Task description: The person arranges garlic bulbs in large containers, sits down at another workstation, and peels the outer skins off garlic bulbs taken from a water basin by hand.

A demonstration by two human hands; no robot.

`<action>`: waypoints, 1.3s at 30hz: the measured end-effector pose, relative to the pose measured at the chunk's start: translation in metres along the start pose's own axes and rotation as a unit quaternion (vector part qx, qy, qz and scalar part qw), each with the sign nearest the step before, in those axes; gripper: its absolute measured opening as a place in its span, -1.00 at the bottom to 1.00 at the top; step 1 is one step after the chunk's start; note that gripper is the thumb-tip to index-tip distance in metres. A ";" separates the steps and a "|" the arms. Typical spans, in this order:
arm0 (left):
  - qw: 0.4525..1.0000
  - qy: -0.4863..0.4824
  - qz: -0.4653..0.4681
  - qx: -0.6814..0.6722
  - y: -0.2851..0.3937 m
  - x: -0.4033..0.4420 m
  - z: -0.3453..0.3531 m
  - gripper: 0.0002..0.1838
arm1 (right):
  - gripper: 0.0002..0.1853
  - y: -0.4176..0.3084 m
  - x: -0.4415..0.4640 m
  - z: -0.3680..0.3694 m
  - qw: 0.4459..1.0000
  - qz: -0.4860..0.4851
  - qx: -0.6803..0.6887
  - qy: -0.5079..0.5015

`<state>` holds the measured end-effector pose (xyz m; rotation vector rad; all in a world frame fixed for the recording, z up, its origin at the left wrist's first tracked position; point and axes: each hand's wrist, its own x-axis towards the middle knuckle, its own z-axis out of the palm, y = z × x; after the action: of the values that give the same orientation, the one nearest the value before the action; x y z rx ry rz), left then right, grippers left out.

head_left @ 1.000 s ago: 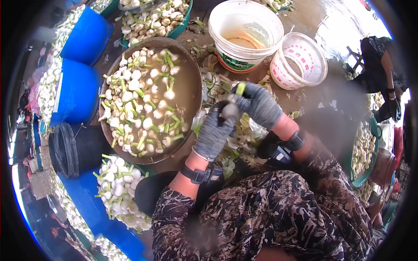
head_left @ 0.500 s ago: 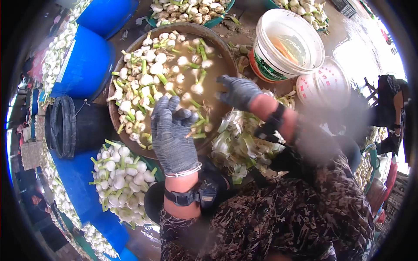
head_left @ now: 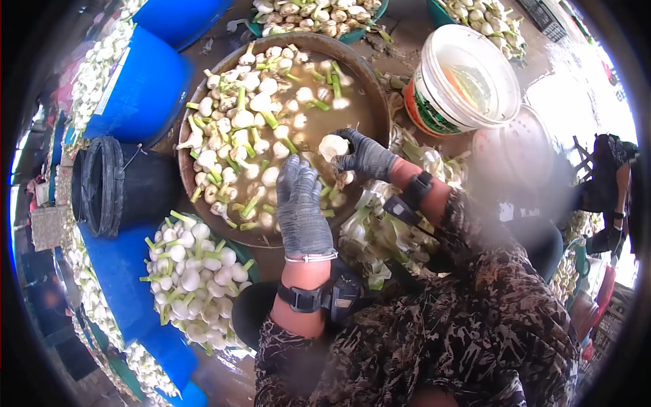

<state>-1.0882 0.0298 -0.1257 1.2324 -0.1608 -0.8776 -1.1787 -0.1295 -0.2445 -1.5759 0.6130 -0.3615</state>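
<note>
In a grey glove, my right hand (head_left: 366, 156) grips a white garlic bulb (head_left: 333, 147) by its side, above the muddy water. My left hand (head_left: 302, 210), also gloved in grey, is raised at the near rim with its fingers stretched out and nothing visible in them. Both hands are over a large round basin (head_left: 381, 112) of brown water. Many garlic bulbs (head_left: 237, 115) with cut green stems float in it, crowded toward the left side. Peeled garlic husks (head_left: 386, 230) lie in a heap beneath my right forearm.
A pile of clean white garlic (head_left: 196, 271) sits at the lower left, beside a black bucket (head_left: 129, 190) and blue tubs (head_left: 149, 81). A white bucket (head_left: 468, 81) stands at the upper right near a round lid (head_left: 512, 146). Unwashed garlic (head_left: 319, 13) fills a green basin behind.
My right hand has moved left and down over the water and now holds a garlic bulb. My left hand has shifted right, its fingers straighter. The view has shifted slightly.
</note>
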 end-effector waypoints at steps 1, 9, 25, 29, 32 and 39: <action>1.000 -0.007 -0.004 0.000 -0.009 0.000 0.003 -0.55 | -0.36 -0.032 -0.025 -0.008 0.994 0.032 0.100 -0.017; 0.954 -0.231 -0.161 -0.099 -0.056 -0.025 0.058 -0.52 | -0.31 -0.096 -0.145 -0.055 0.999 0.006 -0.006 0.031; 0.952 -0.277 -0.001 0.131 -0.076 -0.050 0.092 -0.53 | -0.84 -0.102 -0.194 -0.079 0.910 -0.009 -0.238 0.340; 0.943 -0.322 -0.081 -0.012 -0.064 -0.050 0.087 -0.52 | -0.79 -0.063 -0.182 -0.106 0.899 0.081 -0.189 0.386; 0.899 -0.368 -0.204 -0.125 -0.060 -0.043 0.075 -0.46 | -0.79 -0.043 -0.185 -0.130 0.839 0.127 -0.321 0.421; 0.875 -0.382 -0.251 -0.161 -0.073 -0.025 0.062 -0.47 | -0.74 -0.117 -0.199 -0.095 0.854 -0.241 -0.335 0.317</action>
<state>-1.1755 -0.0043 -0.1578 0.5545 -0.3158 -1.7524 -1.3733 -0.0899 -0.0935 -2.3071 0.9014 -1.1802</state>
